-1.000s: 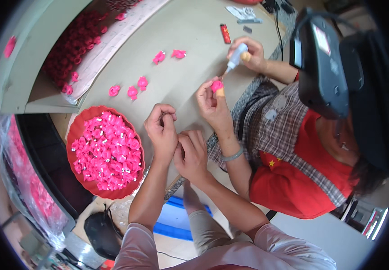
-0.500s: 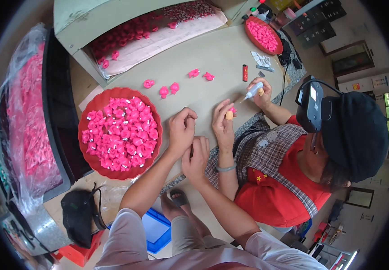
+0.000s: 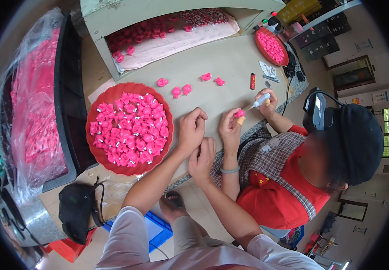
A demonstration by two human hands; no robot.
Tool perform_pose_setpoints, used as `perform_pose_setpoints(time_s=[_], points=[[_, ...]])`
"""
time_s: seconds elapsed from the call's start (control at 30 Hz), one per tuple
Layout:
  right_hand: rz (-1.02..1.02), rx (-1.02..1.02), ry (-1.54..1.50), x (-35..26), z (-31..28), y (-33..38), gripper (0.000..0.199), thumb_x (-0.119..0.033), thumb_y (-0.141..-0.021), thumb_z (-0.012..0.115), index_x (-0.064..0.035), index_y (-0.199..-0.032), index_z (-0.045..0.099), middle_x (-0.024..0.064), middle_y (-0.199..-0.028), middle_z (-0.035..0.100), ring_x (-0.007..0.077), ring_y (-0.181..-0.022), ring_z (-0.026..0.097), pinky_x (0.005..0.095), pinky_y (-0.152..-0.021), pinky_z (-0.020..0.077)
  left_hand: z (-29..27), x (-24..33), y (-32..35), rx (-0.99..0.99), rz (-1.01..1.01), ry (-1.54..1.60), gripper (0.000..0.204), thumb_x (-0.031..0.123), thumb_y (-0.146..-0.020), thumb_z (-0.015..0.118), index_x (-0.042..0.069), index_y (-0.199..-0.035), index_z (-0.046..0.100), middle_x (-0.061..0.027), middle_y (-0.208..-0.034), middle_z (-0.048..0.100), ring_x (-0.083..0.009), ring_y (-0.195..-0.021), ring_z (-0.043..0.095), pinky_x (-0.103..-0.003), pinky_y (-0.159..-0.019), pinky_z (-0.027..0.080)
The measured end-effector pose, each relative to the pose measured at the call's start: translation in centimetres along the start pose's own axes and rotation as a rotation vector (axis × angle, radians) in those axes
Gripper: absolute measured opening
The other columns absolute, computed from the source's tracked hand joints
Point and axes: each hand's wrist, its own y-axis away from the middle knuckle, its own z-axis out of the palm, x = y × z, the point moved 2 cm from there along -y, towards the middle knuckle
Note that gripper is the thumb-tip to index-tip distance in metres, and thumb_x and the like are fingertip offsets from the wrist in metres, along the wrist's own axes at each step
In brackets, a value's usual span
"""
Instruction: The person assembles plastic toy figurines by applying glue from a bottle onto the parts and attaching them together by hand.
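My left hand [image 3: 192, 130] rests on the table with its fingers curled in, and nothing shows in it. Just nearer to me, my right hand [image 3: 202, 159] is loosely closed too, close to the left wrist, with no object visible. Left of them stands a red scalloped bowl [image 3: 170, 144] heaped with pink flower-shaped pieces [image 3: 129, 128] bearing small silvery bits. Beyond my hands, several loose pink pieces [image 3: 186, 89] lie on the table. At my right, a co-worker's hand [image 3: 230, 130] holds one pink piece [image 3: 239, 113] under the tip of a small squeeze bottle [image 3: 261, 101].
A black crate [image 3: 70, 148] of plastic-wrapped pink pieces is at the left. A pale shelf unit [image 3: 158, 18] covers the far side. A second red bowl [image 3: 286, 58], a red lighter [image 3: 252, 81] and cables lie far right. The co-worker [image 3: 275, 189] sits close on my right.
The whole view has shifted, moving the table's things rightward in it. The co-worker's bottle tip and pink piece have come together. My hands keep their curled pose.
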Motion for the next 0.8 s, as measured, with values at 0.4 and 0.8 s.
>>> perform_pose_setpoints(time_s=[0.4, 0.8], points=[[0.035, -0.073, 0.033, -0.2, -0.6, -0.9, 0.015, -0.003, -0.077, 0.052, 0.0011, -0.091, 0.049, 0.0192, -0.089, 0.047, 0.0396, -0.086, 0.047, 0.0494, -0.074, 0.0381, 0.2, -1.0, -0.2, 0.019, -0.018, 0.058, 0.012, -0.006, -0.082, 0.048, -0.001, -0.081, 0.058, -0.0067, -0.061, 0.055, -0.0106, -0.054, 0.05, -0.028, -0.05, 0.041], [0.075, -0.073, 0.044, -0.3, -1.5, -0.8, 0.018, -0.005, -0.074, 0.055, -0.0014, -0.091, 0.05, 0.0157, -0.091, 0.048, 0.0357, -0.087, 0.048, 0.0465, -0.076, 0.0392, 0.6, -0.6, -0.2, -0.034, -0.025, 0.044, 0.015, -0.007, -0.082, 0.046, 0.0, -0.081, 0.058, -0.0026, -0.064, 0.056, -0.0078, -0.058, 0.052, -0.024, -0.051, 0.039]])
